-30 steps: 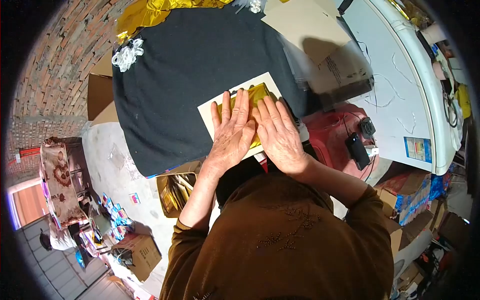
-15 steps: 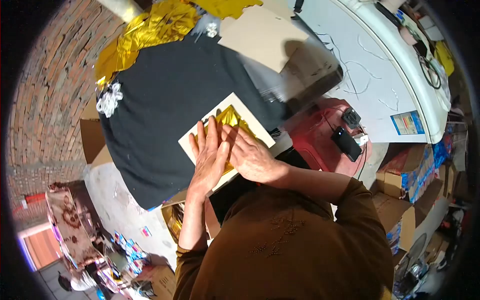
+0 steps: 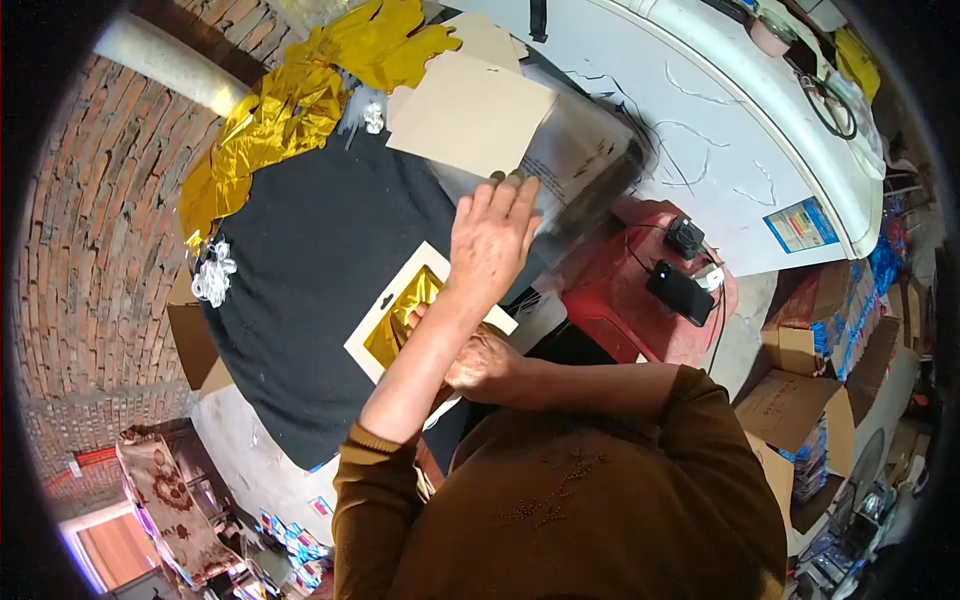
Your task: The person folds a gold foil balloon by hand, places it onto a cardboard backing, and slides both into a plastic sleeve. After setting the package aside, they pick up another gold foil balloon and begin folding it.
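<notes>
My left hand (image 3: 490, 240) is stretched out, fingers slightly apart, its fingertips at the lower edge of the cream cards (image 3: 470, 110). It holds nothing that I can see. A cream card frame (image 3: 365, 338) with a small slot lies on the black cloth (image 3: 310, 270), with shiny gold foil (image 3: 390, 325) in its opening. My right hand (image 3: 480, 362) rests at the lower right of this frame, under my left forearm. A fingertip shows on the foil; the other fingers are mostly hidden.
Crumpled gold foil (image 3: 285, 105) lies along the cloth's far left edge, near white string bundles (image 3: 214, 274). Clear plastic sleeves (image 3: 585, 150) lie beside the cards. A red stool (image 3: 620, 310) holds a black phone (image 3: 680, 293). Cardboard boxes (image 3: 785, 410) stand at the right.
My left hand has left the framed foil and moved up and right to the cards, crossing over my right hand. My right hand has drawn down and curled. The camera view has shifted.
</notes>
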The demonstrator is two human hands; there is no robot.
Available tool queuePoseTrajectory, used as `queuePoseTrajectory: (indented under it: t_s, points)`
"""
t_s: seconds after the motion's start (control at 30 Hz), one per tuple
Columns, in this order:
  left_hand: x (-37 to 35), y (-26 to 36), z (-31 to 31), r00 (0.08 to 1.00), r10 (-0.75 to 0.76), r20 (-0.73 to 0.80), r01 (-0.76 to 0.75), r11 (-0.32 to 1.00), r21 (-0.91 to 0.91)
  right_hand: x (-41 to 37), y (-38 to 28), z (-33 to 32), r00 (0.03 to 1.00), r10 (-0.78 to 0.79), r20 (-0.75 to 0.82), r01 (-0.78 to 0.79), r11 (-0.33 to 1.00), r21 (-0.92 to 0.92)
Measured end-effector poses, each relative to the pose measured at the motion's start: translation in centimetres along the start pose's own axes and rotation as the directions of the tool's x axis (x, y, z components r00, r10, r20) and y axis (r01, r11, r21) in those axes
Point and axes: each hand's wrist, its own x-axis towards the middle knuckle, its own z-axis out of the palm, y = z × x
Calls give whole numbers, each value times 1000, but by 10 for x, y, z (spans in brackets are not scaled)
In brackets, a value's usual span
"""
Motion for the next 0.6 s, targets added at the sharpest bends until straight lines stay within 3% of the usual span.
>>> queuePoseTrajectory:
  t_s: [0.07,0.13,0.27,0.4,0.47,0.6]
  points:
    - [6,-2,18,999,35,-32,-34,998,51,3,-4,-3,962,21,-272,0,997,78]
    - [6,-6,29,998,48,-50,-43,994,103,6,0,-10,929,43,-367,52,968,244]
    - [3,-5,21,996,78,-52,-72,992,104,1,-3,-8,961,41,-274,-2,990,139]
    - [13,-13,7,990,-89,-108,74,988,-138,-7,-2,-2,999,-24,-43,25,1000,9]
    - [26,-33,6,977,-198,-85,165,942,-291,-2,0,-2,988,-57,-144,45,995,-91]
    - [33,-60,-7,851,-326,411,524,564,-638,9,-2,-23,975,-53,-217,29,993,-111]
